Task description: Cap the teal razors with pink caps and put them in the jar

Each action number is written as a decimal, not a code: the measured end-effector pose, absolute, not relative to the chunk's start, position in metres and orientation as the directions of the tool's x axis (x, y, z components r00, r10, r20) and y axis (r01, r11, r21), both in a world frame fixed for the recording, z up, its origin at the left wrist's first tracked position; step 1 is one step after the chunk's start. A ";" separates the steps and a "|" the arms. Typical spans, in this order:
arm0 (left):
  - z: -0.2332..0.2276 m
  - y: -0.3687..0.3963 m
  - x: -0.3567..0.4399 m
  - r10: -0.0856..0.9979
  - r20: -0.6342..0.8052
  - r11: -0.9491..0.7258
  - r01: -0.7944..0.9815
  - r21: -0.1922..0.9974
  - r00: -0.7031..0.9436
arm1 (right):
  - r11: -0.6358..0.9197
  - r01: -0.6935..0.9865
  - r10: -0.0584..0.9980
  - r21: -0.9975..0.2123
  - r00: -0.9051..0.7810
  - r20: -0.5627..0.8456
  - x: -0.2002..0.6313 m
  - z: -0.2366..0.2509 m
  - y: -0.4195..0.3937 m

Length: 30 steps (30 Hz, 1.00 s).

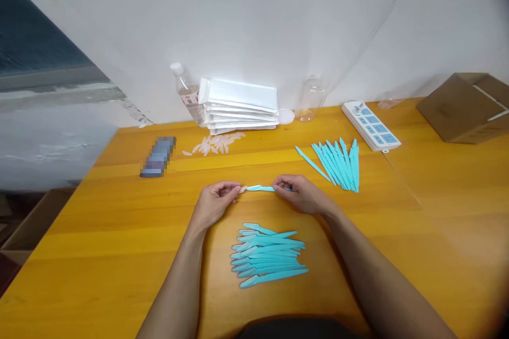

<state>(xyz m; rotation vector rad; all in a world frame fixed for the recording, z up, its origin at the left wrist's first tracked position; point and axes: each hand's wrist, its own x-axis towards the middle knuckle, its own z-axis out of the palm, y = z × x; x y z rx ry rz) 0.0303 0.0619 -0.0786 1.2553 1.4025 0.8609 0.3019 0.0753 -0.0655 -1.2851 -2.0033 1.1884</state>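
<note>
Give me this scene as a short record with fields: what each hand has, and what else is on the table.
left hand: pinches the pale cap end of the blue tool
right hand: grips the tool's other end
near pile: blue tools stacked just in front of the hands
far group: blue tools fanned out to the right
loose caps: pale, scattered by the white packet stack
surface: wooden table

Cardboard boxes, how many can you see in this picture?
2. One cardboard box sits on the far right of the table; a second box lies on the floor left of it, partly cut off. Others may be out of view.
</note>
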 end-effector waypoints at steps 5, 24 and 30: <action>-0.080 0.060 0.039 0.974 -0.206 0.171 0.287 0.942 0.094 | 0.212 0.471 0.878 -0.856 -0.477 -0.045 0.299 -0.066 0.075; -0.042 0.003 0.049 0.860 0.037 -0.356 0.547 0.757 0.509 | -0.149 0.970 0.986 -0.193 0.161 0.044 0.349 -0.079 0.095; -0.056 0.102 0.014 0.950 0.227 -0.306 0.783 0.542 0.214 | -0.037 0.979 0.997 -0.199 0.051 0.065 0.335 -0.082 0.092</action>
